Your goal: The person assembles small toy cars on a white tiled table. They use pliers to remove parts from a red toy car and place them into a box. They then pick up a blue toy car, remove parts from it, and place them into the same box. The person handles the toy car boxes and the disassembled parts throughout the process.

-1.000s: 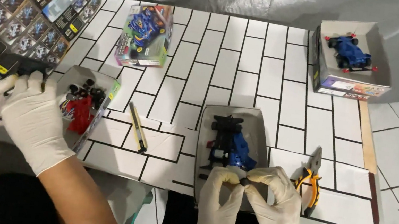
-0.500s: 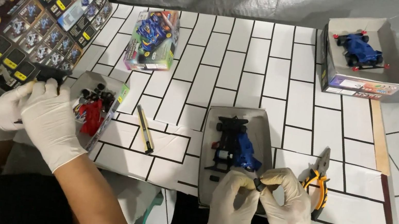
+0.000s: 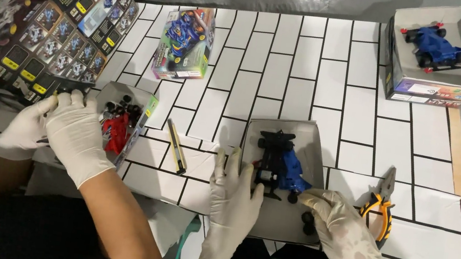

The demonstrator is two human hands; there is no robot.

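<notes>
Left hand (image 3: 232, 205): gloved in white, was laid flat with fingers spread on the front left corner of the grey tray (image 3: 312, 144); nothing was gripped
Right hand (image 3: 342, 232): gloved, was rested palm down on the tray's front right corner, fingertips just beside the loose black wheels (image 3: 307, 221); fingers were slightly curled, nothing was seen clamped
Toy car (image 3: 280, 163): a partly built black chassis with a blue body was seen lying in the tray, between the two hands and just beyond their fingertips
Pliers (image 3: 382, 205): orange-handled, were laid on the counter (image 3: 334, 78) just right of the tray, near the right hand
Cutter (image 3: 175, 147): a yellow and black knife was placed on the counter left of the tray
Co-worker's hands (image 3: 71, 131): two white-gloved hands were held together at the left, beside a second tray (image 3: 145, 114) with red and black parts
Boxes: a colourful kit box (image 3: 185, 42) lay at the far left of the counter; an open box with a finished blue car (image 3: 434, 47) stood at the far right corner
Stack (image 3: 36, 18): dark printed kit boxes were piled at the far left
</notes>
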